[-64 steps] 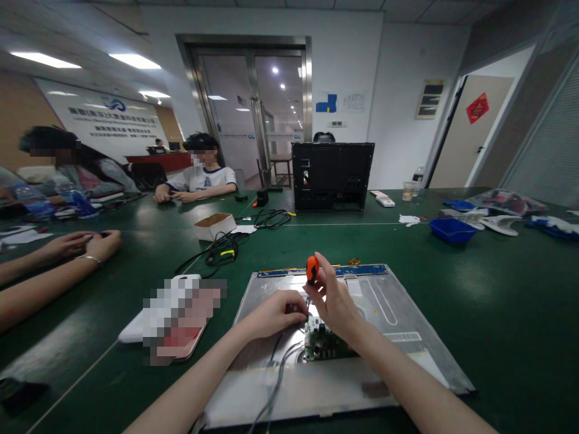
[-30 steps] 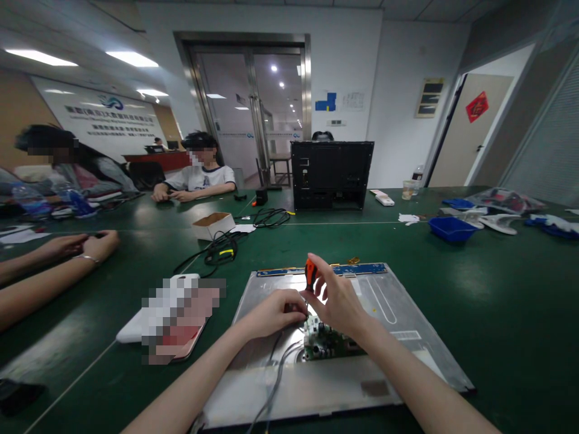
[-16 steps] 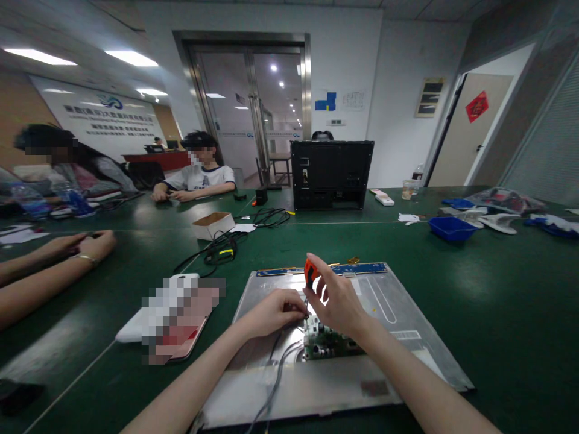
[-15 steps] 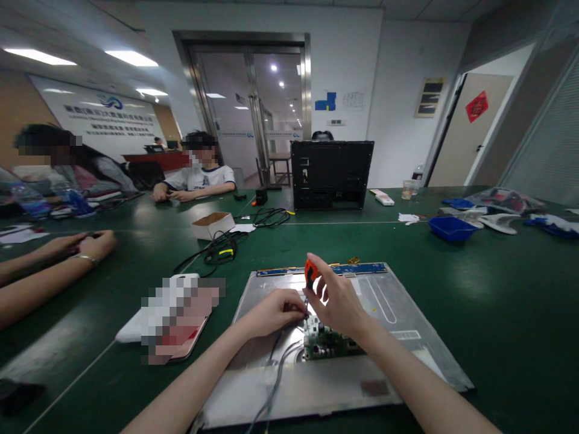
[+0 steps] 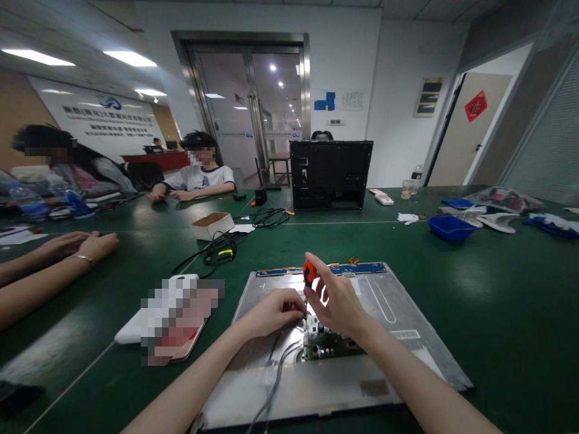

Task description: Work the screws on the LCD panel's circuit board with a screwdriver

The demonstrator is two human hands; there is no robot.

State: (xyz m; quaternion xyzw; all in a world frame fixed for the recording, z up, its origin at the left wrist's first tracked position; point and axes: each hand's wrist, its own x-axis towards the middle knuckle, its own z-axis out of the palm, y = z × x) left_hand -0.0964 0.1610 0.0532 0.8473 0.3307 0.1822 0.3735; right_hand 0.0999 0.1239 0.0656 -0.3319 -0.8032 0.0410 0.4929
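Note:
A flat metal panel (image 5: pixel 380 301) lies on the green table, with a green circuit board (image 5: pixel 323 343) on it and a blue strip (image 5: pixel 366 269) along its far edge. My right hand (image 5: pixel 337 295) grips an orange and black screwdriver (image 5: pixel 309 272), held upright, its shaft pointing down at the board's upper left corner. Beside that tip is my left hand (image 5: pixel 280 310), fingers pinched together; what is between them is too small to make out. Grey cables (image 5: pixel 278 386) run from near the board toward the panel's near edge.
Left of the panel lie two phones (image 5: pixel 181 331). Beyond them are black cables (image 5: pixel 221 247) and an open carton (image 5: pixel 212 226). A black monitor (image 5: pixel 332 175) stands at the back, a blue tray (image 5: pixel 452 228) at the right. Another person's hands (image 5: pixel 90 246) rest at the left.
Both my hands have stayed almost in place, and the screwdriver remains upright in my right hand. The other person's hands at the left have shifted slightly.

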